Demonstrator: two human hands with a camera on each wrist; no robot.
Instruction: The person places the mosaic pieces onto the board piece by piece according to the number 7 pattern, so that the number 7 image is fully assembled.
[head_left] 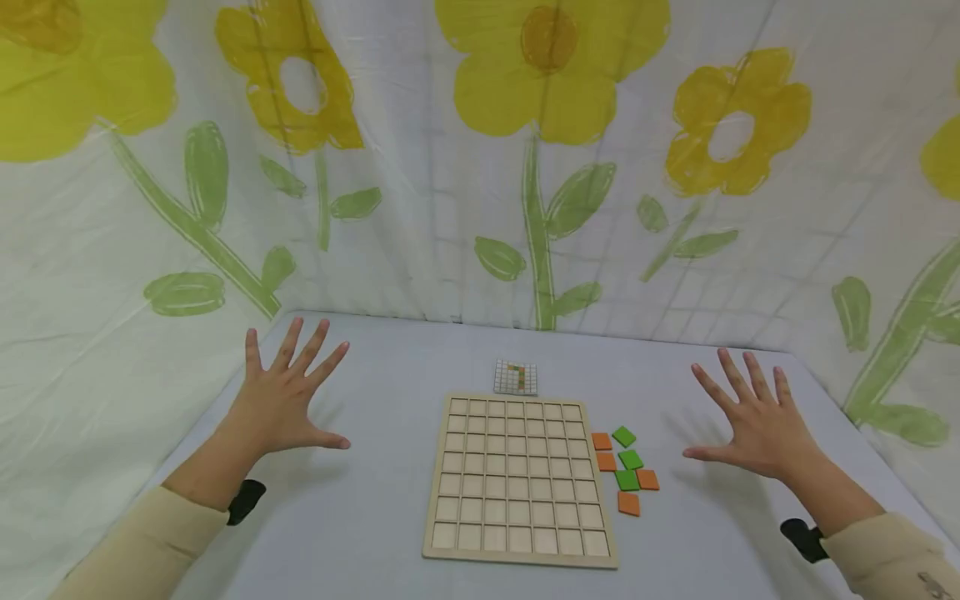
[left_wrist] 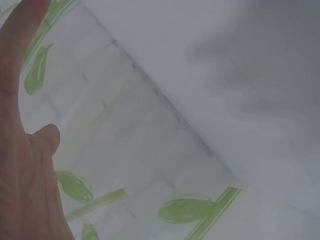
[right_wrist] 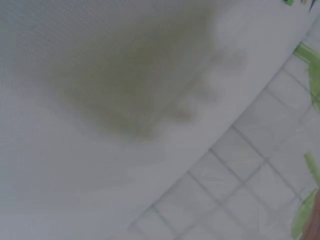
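My left hand point(head_left: 279, 404) hovers over the table's left side with fingers spread wide, holding nothing. On the right, my right hand point(head_left: 761, 425) is likewise spread above the table, nearest to the loose tiles. Between the hands lies a wooden grid board point(head_left: 517, 479) with rows of square recesses. Beside its right edge are several orange tiles point(head_left: 628, 503) and several green tiles point(head_left: 631, 459). A small pattern card point(head_left: 515, 377) with a printed grid and a few coloured squares lies behind the board. The left wrist view shows part of the left hand point(left_wrist: 25, 150) at its edge.
The white table point(head_left: 375, 358) has its far edge against a white curtain point(head_left: 420, 208) printed with yellow flowers, which also hangs along both sides. Black bands point(head_left: 246, 502) show at both wrists. Shadows of the hands fall on the tabletop.
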